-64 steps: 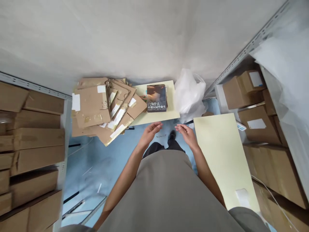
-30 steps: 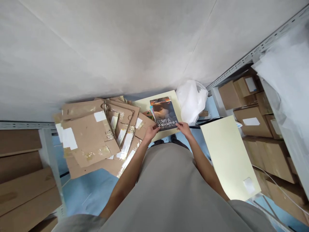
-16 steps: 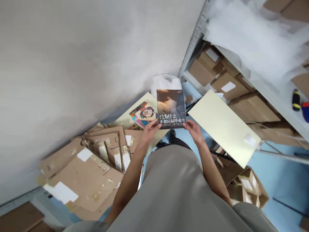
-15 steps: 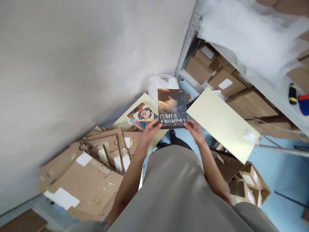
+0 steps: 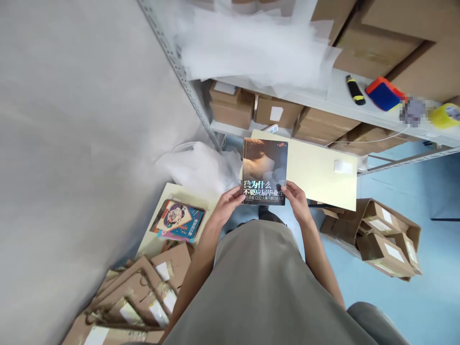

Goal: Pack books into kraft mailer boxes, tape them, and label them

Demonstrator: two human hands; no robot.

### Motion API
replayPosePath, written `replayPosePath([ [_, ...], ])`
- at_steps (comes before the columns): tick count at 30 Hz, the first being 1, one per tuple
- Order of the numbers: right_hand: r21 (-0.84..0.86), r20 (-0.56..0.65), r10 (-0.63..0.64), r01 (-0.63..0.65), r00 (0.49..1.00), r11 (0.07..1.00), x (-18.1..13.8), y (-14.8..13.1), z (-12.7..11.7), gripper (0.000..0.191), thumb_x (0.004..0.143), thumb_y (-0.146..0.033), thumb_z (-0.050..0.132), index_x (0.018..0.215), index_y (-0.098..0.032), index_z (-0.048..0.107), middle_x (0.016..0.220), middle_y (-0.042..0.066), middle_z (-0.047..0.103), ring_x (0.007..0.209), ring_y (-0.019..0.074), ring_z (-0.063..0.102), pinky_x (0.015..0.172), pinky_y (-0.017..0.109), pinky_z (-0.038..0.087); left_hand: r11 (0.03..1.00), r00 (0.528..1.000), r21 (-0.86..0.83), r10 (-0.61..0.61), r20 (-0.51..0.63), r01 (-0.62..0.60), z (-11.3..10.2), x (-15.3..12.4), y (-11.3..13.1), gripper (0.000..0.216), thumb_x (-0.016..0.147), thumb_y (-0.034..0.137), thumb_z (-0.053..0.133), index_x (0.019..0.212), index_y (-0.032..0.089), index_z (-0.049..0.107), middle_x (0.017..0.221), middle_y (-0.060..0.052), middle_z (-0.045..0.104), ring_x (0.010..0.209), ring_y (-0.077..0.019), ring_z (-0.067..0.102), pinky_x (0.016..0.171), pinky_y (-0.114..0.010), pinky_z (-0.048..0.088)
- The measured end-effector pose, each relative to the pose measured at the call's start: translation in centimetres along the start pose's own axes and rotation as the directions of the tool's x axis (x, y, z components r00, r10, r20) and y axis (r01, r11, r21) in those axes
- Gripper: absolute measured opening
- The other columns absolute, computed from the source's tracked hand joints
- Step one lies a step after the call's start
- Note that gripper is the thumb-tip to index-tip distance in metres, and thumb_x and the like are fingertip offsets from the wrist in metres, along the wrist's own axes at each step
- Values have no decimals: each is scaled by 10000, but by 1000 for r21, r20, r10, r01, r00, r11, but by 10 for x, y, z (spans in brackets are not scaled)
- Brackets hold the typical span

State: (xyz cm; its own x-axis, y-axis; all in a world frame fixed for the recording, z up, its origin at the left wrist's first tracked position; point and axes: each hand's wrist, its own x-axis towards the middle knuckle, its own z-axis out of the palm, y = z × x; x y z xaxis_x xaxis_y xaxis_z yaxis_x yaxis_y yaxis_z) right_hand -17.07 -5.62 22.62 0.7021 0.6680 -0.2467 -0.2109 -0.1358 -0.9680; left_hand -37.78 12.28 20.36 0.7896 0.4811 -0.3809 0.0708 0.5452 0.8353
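Note:
A dark-covered book (image 5: 265,167) with white lettering is held upright facing me, in front of my body. My left hand (image 5: 227,203) pinches its lower left edge, and my right hand (image 5: 295,197) grips its lower right edge. Beyond the book's right side is a pale yellow tabletop (image 5: 316,167) with a small white item (image 5: 343,166) on it. To the left, several colourful books (image 5: 179,219) lie stacked on another pale yellow surface (image 5: 148,242).
A metal shelf (image 5: 377,115) carries cardboard boxes, white sheets (image 5: 251,48), a yellow-and-black cutter (image 5: 355,90) and a tape roll (image 5: 445,115). Flattened cardboard (image 5: 132,292) leans at lower left. An open carton (image 5: 359,211) of boxes stands on the blue floor. A white bag (image 5: 201,165) sits by the wall.
My view has turned to the right, towards the shelf and the right-hand tabletop. The book stays in both hands, now in front of that tabletop's left end.

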Motion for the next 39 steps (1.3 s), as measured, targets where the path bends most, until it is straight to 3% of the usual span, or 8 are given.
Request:
replayPosePath([
  [6,84,-56,-16,21,998,996,68,-8,-60,579,847,-709,842,1196,-252,777,1247,107,847,1199,343,775,1108,514,591,998,1000,69,4,7,-4,56,78,10,652,803,490,955,1373,213,802,1406,-124,790,1367,-347,697,1222,-488,493],
  [13,155,-65,1,10,998,988,122,-22,-117,566,826,-677,885,1186,-252,787,1216,96,854,1162,328,779,1070,484,607,993,994,47,-103,-23,104,100,160,14,576,766,606,964,1133,177,856,1214,-138,841,1111,-311,787,1011,-432,593],
  [19,146,-33,12,-7,999,989,151,-33,-140,563,846,-678,882,1194,-243,799,1158,81,862,1085,299,795,994,437,631,989,990,-46,-140,-31,139,126,200,21,530,685,570,1030,950,148,847,997,-110,840,924,-230,765,911,-358,595],
  [22,94,2,-8,8,1000,996,165,-31,-144,587,879,-708,838,1224,-236,795,1158,89,862,1077,301,802,986,447,645,994,993,-36,-103,-63,101,130,211,30,515,660,535,1045,930,144,845,933,-85,820,873,-202,733,872,-328,580],
  [26,-196,-76,-84,67,994,978,186,-29,-138,649,905,-754,763,1282,-225,795,1275,147,834,1162,356,792,1017,525,656,997,989,64,-41,-142,50,137,222,41,492,663,549,1018,873,150,820,822,-36,768,789,-169,675,769,-279,535],
  [32,-312,19,-91,92,996,946,198,-45,-91,594,970,-680,718,1409,-281,740,1329,111,818,1099,329,832,958,470,687,913,976,402,150,-159,-74,174,229,41,401,838,559,863,877,162,823,792,-10,770,798,-192,705,708,-247,519],
  [36,-336,-80,-83,52,993,940,194,-52,-67,592,933,-655,778,1383,-278,704,1254,103,823,880,290,839,843,422,678,794,955,597,254,-154,-115,194,221,31,297,916,460,813,1071,214,871,954,-47,859,922,-266,807,876,-341,619],
  [39,-295,-155,-120,70,981,953,195,-51,-70,428,985,-661,696,1107,-251,725,944,52,799,746,237,766,696,338,607,746,943,643,315,-110,-175,198,213,26,403,912,440,841,1280,277,849,1218,-58,861,1142,-319,816,1092,-442,616],
])
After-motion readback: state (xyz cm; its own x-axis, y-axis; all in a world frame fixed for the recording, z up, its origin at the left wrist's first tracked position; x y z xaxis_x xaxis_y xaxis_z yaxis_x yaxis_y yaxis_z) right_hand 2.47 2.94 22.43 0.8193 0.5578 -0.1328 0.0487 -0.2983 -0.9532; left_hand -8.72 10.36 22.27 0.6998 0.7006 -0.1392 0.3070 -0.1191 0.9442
